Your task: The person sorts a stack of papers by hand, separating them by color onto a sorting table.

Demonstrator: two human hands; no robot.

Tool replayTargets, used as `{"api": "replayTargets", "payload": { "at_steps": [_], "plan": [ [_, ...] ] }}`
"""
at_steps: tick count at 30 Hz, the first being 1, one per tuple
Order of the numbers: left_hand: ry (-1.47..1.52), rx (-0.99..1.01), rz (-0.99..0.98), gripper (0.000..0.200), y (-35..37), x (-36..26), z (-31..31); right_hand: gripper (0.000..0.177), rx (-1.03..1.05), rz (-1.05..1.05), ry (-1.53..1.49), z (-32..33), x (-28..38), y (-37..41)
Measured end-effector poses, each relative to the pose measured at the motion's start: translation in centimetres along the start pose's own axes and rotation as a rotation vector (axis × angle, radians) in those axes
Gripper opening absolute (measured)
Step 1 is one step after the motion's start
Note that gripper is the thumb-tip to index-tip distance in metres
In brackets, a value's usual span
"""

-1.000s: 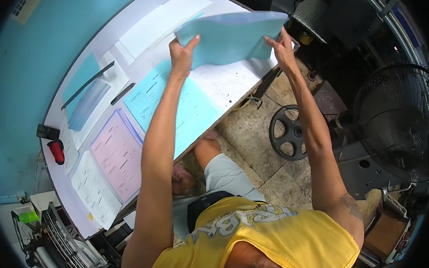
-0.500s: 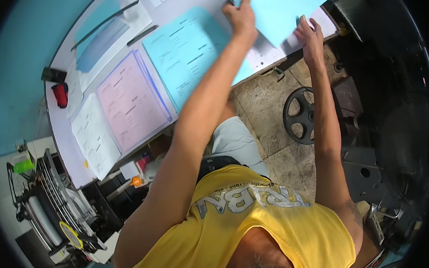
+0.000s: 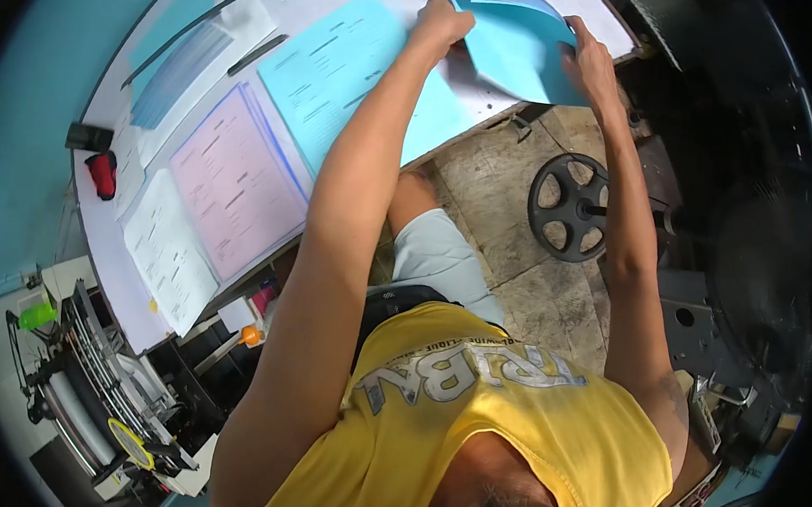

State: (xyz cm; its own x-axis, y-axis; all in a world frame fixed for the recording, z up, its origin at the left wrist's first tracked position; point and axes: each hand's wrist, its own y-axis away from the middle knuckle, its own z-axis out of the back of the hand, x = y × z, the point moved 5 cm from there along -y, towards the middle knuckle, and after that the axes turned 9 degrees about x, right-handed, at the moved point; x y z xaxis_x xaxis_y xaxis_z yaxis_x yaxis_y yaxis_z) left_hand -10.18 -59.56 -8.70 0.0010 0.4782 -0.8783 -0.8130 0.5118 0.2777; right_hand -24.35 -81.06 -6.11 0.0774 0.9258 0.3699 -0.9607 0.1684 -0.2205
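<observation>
Pinching the left edge of the blue sheets (image 3: 520, 56), the grip of the left hand (image 3: 442, 21) is clamping on them with the fingers curled in. The grip of the right hand (image 3: 588, 68) is clamping on the opposite edge, so the sheets are spanning the gap between the two hands with their long axis running left to right. They are bowing in a shallow curve just above the surface (image 3: 485, 96) at its right end, with their lower part hanging out past the front edge. Both hands are touching the sheets, so neither is the nearer one. Further left along the surface, a blue printed form (image 3: 343, 73), a pink stack (image 3: 234, 183) and a white stack (image 3: 169, 253) are lying side by side. A black wheel (image 3: 571, 208) is sitting on the floor below the right forearm.
</observation>
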Motion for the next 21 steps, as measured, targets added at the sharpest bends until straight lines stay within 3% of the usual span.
{"api": "replayTargets", "payload": {
  "at_steps": [1,2,4,7,9,10,12,14,20,21],
  "plan": [
    [-0.293,-0.085,-0.127,0.033,1.0,-1.1,-0.2,0.047,0.093,-0.203,-0.190,0.0,-1.5,-0.7],
    [-0.585,-0.174,-0.257,0.029,2.5,-2.5,-0.8,0.046,0.135,-0.287,-0.344,0.3,-2.2,-1.2],
    [-0.698,-0.185,-0.325,0.028,4.6,-3.9,-2.5,0.047,0.213,-0.454,-0.663,0.3,-4.1,-2.0],
    [-0.788,-0.271,-0.398,0.030,4.6,-3.6,-3.0,0.045,0.060,-0.175,-0.305,-1.7,-7.0,-3.9],
    [-0.541,-0.242,-0.323,0.044,3.0,-3.1,-1.6,0.042,-0.067,0.041,0.126,-1.4,-4.5,-3.6],
    [-0.412,-0.271,-0.306,0.049,2.1,-2.6,-0.9,0.041,0.012,-0.081,0.226,0.0,-0.4,-2.3],
    [-0.302,-0.122,-0.007,0.051,1.1,-3.0,0.3,0.037,0.002,0.072,0.271,-0.4,2.8,-1.1],
    [-0.399,-0.112,0.026,0.045,1.0,-3.6,0.7,0.027,-0.122,0.134,0.301,-0.3,3.4,-1.0],
    [-1.192,-0.095,-0.430,0.022,3.2,-6.4,-5.9,0.011,-0.195,0.044,0.459,-2.8,5.0,-3.2],
    [-1.142,-0.116,-0.441,0.022,2.8,-6.5,-5.6,0.012,-0.187,0.028,0.405,-2.0,4.8,-3.5]
  ]
}}
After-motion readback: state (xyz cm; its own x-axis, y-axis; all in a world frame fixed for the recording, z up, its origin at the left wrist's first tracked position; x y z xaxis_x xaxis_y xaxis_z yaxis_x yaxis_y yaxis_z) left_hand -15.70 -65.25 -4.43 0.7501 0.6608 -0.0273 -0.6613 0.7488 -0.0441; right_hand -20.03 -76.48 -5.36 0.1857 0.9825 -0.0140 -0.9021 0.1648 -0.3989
